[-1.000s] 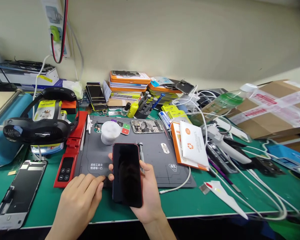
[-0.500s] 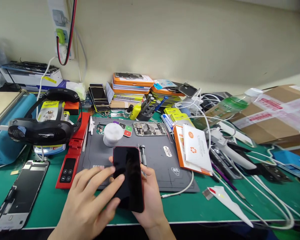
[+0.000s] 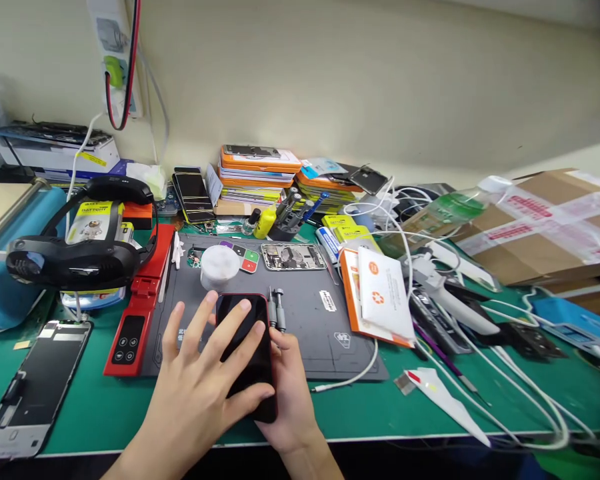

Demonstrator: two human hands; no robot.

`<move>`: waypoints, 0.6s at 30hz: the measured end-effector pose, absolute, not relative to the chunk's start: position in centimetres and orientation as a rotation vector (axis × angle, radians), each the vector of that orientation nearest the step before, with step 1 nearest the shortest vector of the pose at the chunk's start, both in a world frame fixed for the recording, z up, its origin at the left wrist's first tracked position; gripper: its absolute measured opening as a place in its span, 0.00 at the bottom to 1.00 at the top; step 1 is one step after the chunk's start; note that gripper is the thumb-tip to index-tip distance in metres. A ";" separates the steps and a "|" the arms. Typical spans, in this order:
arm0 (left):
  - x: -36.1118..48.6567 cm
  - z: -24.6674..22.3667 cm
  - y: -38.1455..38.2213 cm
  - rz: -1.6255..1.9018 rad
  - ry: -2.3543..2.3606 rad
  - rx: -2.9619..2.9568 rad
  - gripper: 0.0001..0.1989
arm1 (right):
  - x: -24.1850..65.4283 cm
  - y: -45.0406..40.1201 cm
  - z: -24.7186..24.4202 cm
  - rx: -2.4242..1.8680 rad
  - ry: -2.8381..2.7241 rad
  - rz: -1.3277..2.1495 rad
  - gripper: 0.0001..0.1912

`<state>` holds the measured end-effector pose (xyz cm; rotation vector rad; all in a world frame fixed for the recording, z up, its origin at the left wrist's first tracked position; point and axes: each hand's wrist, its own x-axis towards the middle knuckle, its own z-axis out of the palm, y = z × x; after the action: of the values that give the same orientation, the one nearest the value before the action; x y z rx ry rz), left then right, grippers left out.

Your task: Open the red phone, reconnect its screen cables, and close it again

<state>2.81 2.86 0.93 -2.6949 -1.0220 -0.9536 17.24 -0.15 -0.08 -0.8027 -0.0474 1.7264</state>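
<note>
A phone [image 3: 250, 363] with a red frame and a dark screen is held over the front edge of the grey mat [image 3: 325, 353]. My right hand [image 3: 293, 380] wraps it from below and the right side, its thumb along the edge. Spread across the screen is my left hand [image 3: 205, 373], fingers apart; its fingertips lie over the glass, though I cannot tell how firmly they touch. Just past the phone are two small screwdrivers [image 3: 279, 310] and a round white tub [image 3: 220, 267]. An opened phone body [image 3: 293, 257] rests farther back on the mat.
On the left are a red device [image 3: 125, 343], a loose screen assembly [image 3: 37, 393] and a black headset [image 3: 80, 260]. White cables, an orange-and-white box [image 3: 380, 293] and a plastic bottle [image 3: 445, 213] crowd the right. Stacked boxes [image 3: 260, 177] stand by the wall.
My left hand has moved up and right over the phone, its fingers spreading wider across the screen. My right hand still holds the phone. The whole view has shifted slightly.
</note>
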 end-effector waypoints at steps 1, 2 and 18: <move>2.7 0.7 2.5 -0.944 -1.027 -2.703 0.26 | 17.3 -0.1 0.0 -0.795 -0.047 1.738 0.29; 2.6 0.5 2.2 -0.948 -1.042 -2.712 0.27 | 17.3 -0.1 0.1 -0.782 -0.047 1.749 0.28; 1.7 -2.0 0.0 -1.065 -1.181 -2.775 0.34 | 17.2 -0.2 0.1 -0.683 -0.095 1.790 0.28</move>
<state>1.67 0.02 -2.01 -2.7749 -1.1808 -1.0653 17.25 -0.20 0.11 -0.6833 -0.0946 1.7902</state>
